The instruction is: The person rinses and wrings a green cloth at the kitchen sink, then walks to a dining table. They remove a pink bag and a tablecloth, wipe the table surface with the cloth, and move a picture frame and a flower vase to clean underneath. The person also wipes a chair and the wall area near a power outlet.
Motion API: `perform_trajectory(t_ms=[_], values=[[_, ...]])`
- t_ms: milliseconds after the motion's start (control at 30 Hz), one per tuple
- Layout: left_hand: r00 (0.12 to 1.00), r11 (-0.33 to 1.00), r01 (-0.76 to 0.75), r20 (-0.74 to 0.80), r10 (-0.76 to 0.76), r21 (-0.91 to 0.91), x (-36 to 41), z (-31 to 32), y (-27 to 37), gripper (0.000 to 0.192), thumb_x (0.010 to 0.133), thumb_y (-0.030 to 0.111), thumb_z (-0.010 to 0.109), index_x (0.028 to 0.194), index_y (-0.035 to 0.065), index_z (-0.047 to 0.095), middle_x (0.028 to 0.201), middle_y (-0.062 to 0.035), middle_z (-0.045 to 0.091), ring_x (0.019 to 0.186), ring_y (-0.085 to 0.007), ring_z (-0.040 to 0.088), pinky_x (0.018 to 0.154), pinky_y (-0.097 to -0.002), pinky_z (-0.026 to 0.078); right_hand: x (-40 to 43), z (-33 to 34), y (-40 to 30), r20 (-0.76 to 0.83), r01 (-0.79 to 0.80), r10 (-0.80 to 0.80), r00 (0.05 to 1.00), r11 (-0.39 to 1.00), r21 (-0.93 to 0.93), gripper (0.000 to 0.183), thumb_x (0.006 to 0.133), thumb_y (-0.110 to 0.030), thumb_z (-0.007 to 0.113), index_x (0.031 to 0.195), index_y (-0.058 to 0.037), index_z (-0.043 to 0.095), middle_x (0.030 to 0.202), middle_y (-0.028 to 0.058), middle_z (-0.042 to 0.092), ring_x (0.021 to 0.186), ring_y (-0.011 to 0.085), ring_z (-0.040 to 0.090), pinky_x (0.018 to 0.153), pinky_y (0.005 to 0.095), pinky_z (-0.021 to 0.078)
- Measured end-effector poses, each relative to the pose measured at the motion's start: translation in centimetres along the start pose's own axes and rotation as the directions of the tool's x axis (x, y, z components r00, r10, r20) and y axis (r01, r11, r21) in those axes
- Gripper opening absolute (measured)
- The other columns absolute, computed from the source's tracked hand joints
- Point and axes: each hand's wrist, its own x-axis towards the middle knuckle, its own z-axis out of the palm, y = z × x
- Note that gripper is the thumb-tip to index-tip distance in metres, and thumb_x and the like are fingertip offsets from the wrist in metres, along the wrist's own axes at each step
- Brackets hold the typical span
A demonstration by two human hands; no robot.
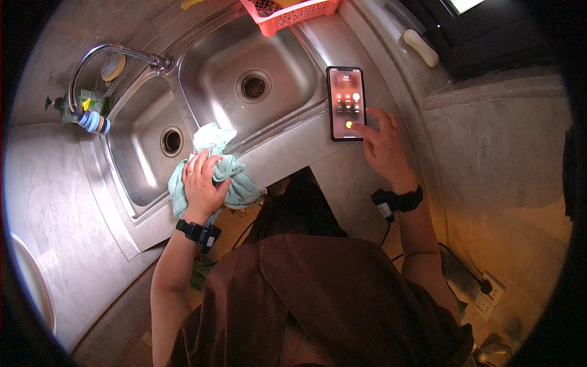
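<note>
My left hand (204, 186) grips a bunched pale-green towel (238, 188) at the front edge of the sink, near the divider between the basins. Part of the cloth, bright white in the light, reaches over the divider. On the counter to the right of the large basin (284, 59) lies a smartphone (346, 98) in a black case, its screen lit with several round buttons. The index finger of my right hand (385, 144) touches the screen low down, at a yellow button. That hand holds nothing, and its other fingers spread beside the phone.
A chrome faucet (103, 48) with a blue nozzle arches over the small basin (137, 142). Behind it stand a pump bottle (87, 101) and a round yellow item (113, 68). A pink plastic basket (293, 18) sits at the far rim. A plugged cord enters a wall socket (490, 293).
</note>
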Motion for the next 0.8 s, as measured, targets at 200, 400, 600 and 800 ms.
perform_trajectory(t_ms=[200, 400, 600, 800], values=[[1.000, 1.000, -0.011, -0.002, 0.011, 0.001, 0.01, 0.11, -0.07, 0.050, 0.074, 0.031, 0.068, 0.118, 0.0109, 0.053, 0.129, -0.0181, 0.050, 0.123, -0.0368, 0.044, 0.106, -0.0492, 0.028, -0.13, 0.49, 0.06, -0.038, 0.004, -0.004, 0.999, 1.000, -0.007, 0.040, 0.074, 0.000, 0.064, 0.111, -0.0165, 0.067, 0.127, 0.0135, 0.048, 0.120, 0.0335, 0.044, 0.103, 0.0457, 0.0358], [1.000, 1.000, -0.015, -0.009, 0.015, -0.010, 0.18, -0.17, 0.15, 0.051, 0.073, 0.029, 0.069, 0.118, 0.0108, 0.053, 0.129, -0.0176, 0.051, 0.123, -0.0361, 0.044, 0.106, -0.0483, 0.029, 0.08, 0.64, -0.15, -0.051, -0.008, 0.009, 0.999, 1.000, 0.007, 0.040, 0.074, 0.000, 0.064, 0.111, -0.0160, 0.067, 0.127, 0.0134, 0.047, 0.120, 0.0336, 0.043, 0.103, 0.0461, 0.0355], [1.000, 1.000, -0.015, -0.002, 0.015, -0.006, 0.19, -0.17, 0.04, 0.051, 0.073, 0.029, 0.069, 0.118, 0.0109, 0.054, 0.130, -0.0178, 0.050, 0.123, -0.0361, 0.044, 0.106, -0.0485, 0.029, 0.22, 0.51, -0.07, -0.051, 0.008, -0.008, 0.999, 1.000, 0.001, 0.042, 0.077, 0.001, 0.061, 0.114, -0.0172, 0.067, 0.130, 0.0141, 0.045, 0.122, 0.0337, 0.042, 0.102, 0.0462, 0.0361], [1.000, 1.000, -0.014, -0.005, 0.014, -0.008, 0.08, -0.11, -0.06, 0.050, 0.073, 0.031, 0.069, 0.117, 0.0113, 0.054, 0.129, -0.0183, 0.051, 0.122, -0.0362, 0.044, 0.106, -0.0489, 0.029, 0.32, 0.89, -0.20, -0.086, 0.020, -0.020, 0.996, 1.000, 0.003, 0.041, 0.072, 0.000, 0.063, 0.110, -0.0157, 0.067, 0.125, 0.0134, 0.049, 0.117, 0.0336, 0.045, 0.101, 0.0466, 0.0357]])
